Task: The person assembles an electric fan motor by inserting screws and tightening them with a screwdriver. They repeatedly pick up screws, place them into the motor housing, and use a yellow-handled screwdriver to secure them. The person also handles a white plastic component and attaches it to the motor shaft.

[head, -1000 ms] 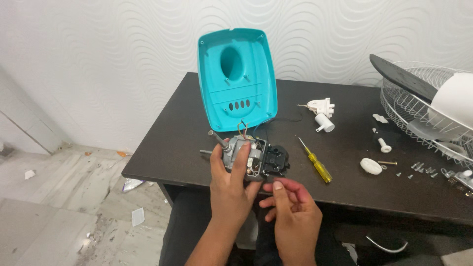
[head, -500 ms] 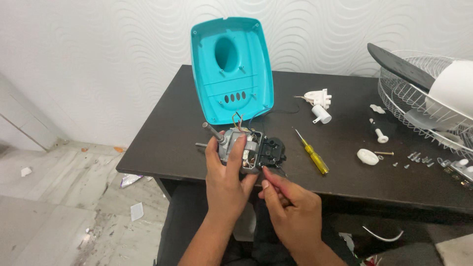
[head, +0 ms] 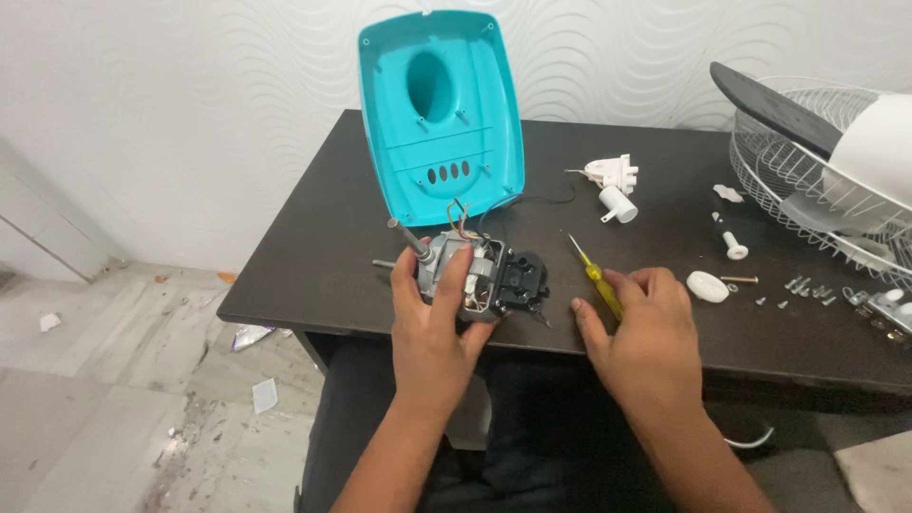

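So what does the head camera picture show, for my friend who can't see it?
A person's left hand grips a small fan motor at a dark table's edge, while the right hand rests on a yellow screwdriver. A turquoise plastic cover stands behind; screws lie to the right.

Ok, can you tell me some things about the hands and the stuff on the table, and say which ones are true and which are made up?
1. The left hand holds the motor. True.
2. The right hand holds a hammer. False: it rests on the table, touching the yellow screwdriver.
3. The blue cover lies flat. False: it stands upright behind the motor.
4. Small screws lie to the right of the right hand. True.
5. The fan cage is on the floor. False: it sits on the table.
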